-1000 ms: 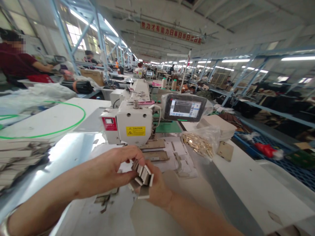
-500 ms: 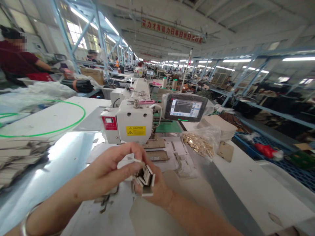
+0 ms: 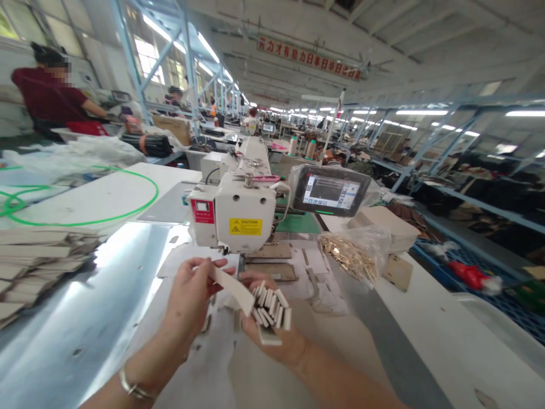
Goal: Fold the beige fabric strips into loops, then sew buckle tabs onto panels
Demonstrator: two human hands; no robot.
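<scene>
My left hand (image 3: 190, 298), with a metal bangle at its wrist, pinches the end of a pale flat strip (image 3: 233, 288) between thumb and fingers. The strip's other end reaches to the edge of a bundle of similar strips (image 3: 272, 309). My right hand (image 3: 283, 341) is wrapped round that bundle, whose cut ends face me. Both hands are over the work surface in front of a white sewing machine head (image 3: 243, 213) with a yellow caution label.
A lit screen (image 3: 330, 192) stands right of the machine. A bag of gold-coloured metal parts (image 3: 351, 255) lies beside stacked pale pieces (image 3: 385, 224). Piled strips (image 3: 34, 267) are at the left, near a green cord (image 3: 106, 219). A person (image 3: 53, 94) works at far left.
My left hand has moved left, away from the bundle, with one strip pinched in it. The bundle in my right hand now faces the camera more fully. The whole view has shifted slightly.
</scene>
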